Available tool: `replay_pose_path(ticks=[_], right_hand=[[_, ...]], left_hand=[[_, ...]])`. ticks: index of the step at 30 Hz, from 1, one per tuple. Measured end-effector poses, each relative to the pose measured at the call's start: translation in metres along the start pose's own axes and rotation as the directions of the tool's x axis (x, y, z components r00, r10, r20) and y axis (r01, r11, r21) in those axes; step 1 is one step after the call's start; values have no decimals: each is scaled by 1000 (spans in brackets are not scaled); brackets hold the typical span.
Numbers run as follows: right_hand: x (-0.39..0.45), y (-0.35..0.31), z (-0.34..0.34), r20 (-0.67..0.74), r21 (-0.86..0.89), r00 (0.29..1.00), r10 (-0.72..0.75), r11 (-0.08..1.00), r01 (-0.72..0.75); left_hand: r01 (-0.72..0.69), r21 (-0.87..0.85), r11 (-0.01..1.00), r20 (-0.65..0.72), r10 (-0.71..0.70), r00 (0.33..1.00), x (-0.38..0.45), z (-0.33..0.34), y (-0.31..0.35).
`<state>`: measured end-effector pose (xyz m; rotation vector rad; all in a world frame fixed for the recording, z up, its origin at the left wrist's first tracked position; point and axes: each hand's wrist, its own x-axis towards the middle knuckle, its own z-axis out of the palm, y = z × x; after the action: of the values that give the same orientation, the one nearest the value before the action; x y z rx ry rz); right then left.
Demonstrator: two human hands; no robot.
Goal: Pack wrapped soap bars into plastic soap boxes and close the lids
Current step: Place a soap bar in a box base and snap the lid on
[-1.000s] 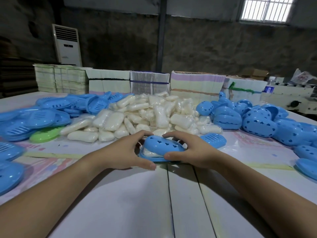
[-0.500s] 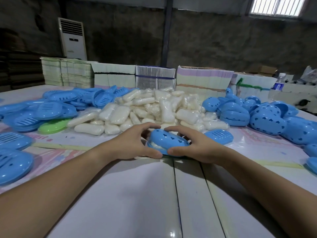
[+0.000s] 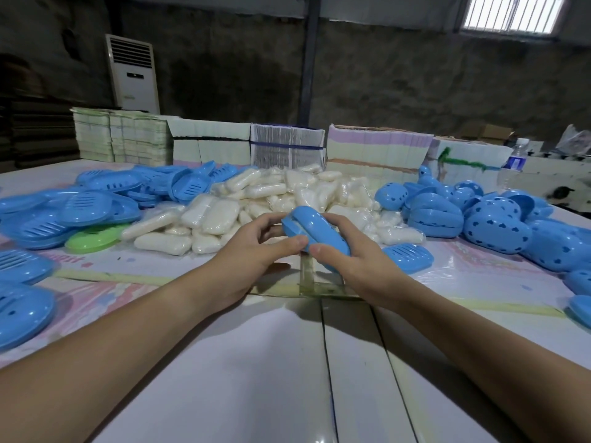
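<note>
A white table point(image 3: 256, 378) bears piled wrapped soap bars point(image 3: 275, 199), blue box halves point(image 3: 80, 206) and one green tray point(image 3: 96, 240).

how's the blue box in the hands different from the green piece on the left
The blue box is gripped by the left hand and right hand, lifted off the table and tilted; the green piece lies flat on the table, part under blue trays. The blue box is a closed, domed shell; the green piece is one shallow half. Both look like smooth plastic.

Blue soap box point(image 3: 315, 230), white soap bars point(image 3: 220, 215), green lid point(image 3: 96, 239).
</note>
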<state>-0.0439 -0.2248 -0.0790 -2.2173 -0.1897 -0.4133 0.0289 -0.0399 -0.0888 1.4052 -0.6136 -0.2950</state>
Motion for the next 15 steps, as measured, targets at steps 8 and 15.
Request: replay_pose_path(ticks=[8,15], right_hand=[[-4,-4,6,-50,5,998,-23,1000,23],[-3,-8,11,20,156,999,27,987,-30]], left_hand=[[80,-234,969,71,-65,995,-5,10,2],[110,-357,928,68,-91,993,-6,11,3]])
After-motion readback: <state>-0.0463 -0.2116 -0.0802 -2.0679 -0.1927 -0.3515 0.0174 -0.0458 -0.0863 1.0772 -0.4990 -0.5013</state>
